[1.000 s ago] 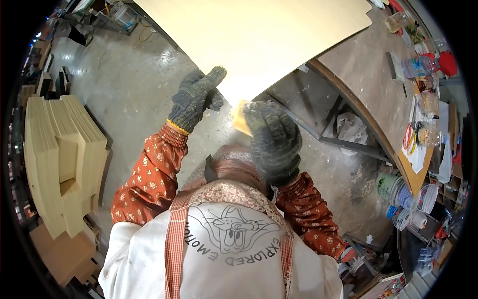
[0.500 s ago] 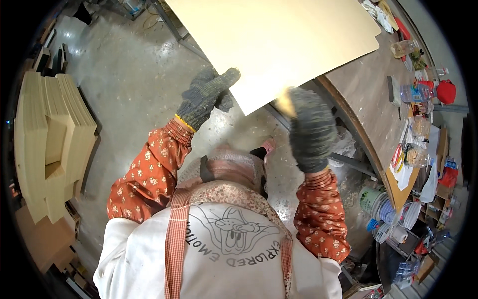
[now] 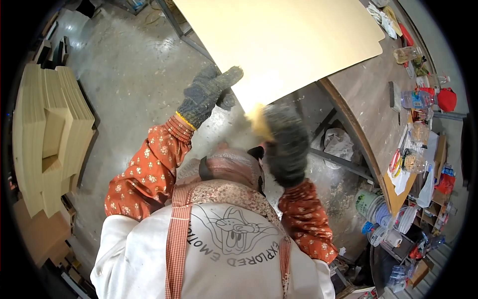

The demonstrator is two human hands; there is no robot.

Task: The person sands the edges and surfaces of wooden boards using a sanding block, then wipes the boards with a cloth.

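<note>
A large pale-yellow flat board [image 3: 284,45] reaches from the top of the view toward me, partly over a workbench, with one corner pointing my way. My left hand [image 3: 205,95], in a dark grey knit glove, grips the board's left edge near that corner, thumb on top and fingers beneath. In my right hand [image 3: 288,144], gloved the same way and smeared by motion, is a small yellowish pad [image 3: 259,122]. The pad is at the near corner of the board; blur hides its exact kind and whether it touches the edge.
The brown workbench [image 3: 356,94] with a curved edge stands to the right, bearing bottles [image 3: 417,99], a red item and papers. A stack of cut pale boards [image 3: 52,139] is on the left. Tubs [image 3: 378,209] stand lower right, and a plastic bag [image 3: 338,144] lies beneath the bench.
My right hand has moved left and toward me with the yellowish pad, from the board's right edge to its near corner. My left hand keeps its grip, and the view has shifted slightly.
</note>
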